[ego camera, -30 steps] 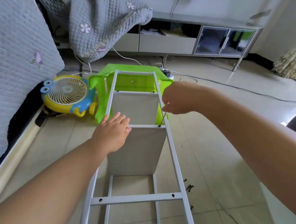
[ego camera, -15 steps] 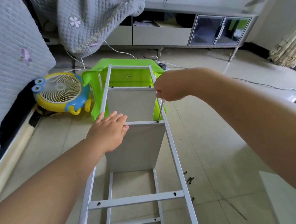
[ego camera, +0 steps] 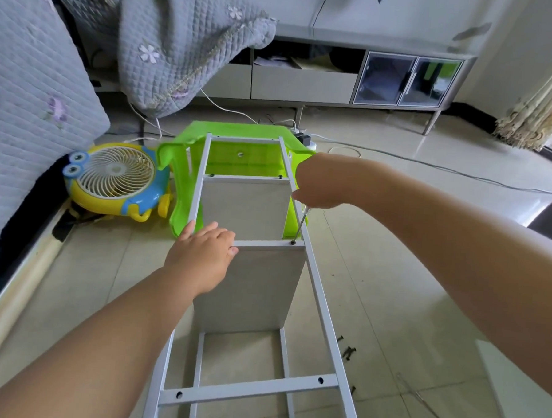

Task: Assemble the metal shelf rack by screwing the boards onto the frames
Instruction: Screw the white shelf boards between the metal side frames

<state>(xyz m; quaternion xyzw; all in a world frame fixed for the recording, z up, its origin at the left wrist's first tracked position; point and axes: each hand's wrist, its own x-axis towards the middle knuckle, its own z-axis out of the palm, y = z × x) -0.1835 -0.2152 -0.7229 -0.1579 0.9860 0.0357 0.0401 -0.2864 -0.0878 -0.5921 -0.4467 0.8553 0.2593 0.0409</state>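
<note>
A white metal frame [ego camera: 322, 310] lies across the rack, its far end on a green stool. Two grey boards stand under it: a near board [ego camera: 251, 287] and a far board [ego camera: 246, 204]. My left hand [ego camera: 202, 256] rests on the left end of the near board's crossbar, fingers curled over its edge. My right hand [ego camera: 317, 185] grips a screwdriver [ego camera: 300, 226], whose tip sits on a screw [ego camera: 293, 242] at the right end of that crossbar. The tool's handle is hidden in my fist.
The green plastic stool [ego camera: 232, 155] stands under the frame's far end. A yellow and blue fan [ego camera: 116, 181] sits at the left by a bed. Loose dark screws [ego camera: 348, 353] lie on the tiled floor at the right. Cables [ego camera: 430, 162] run past a low cabinet [ego camera: 355, 75].
The view has shifted slightly. My right hand stays on the screwdriver at the same screw and has risen a little; my left hand holds its place on the crossbar.
</note>
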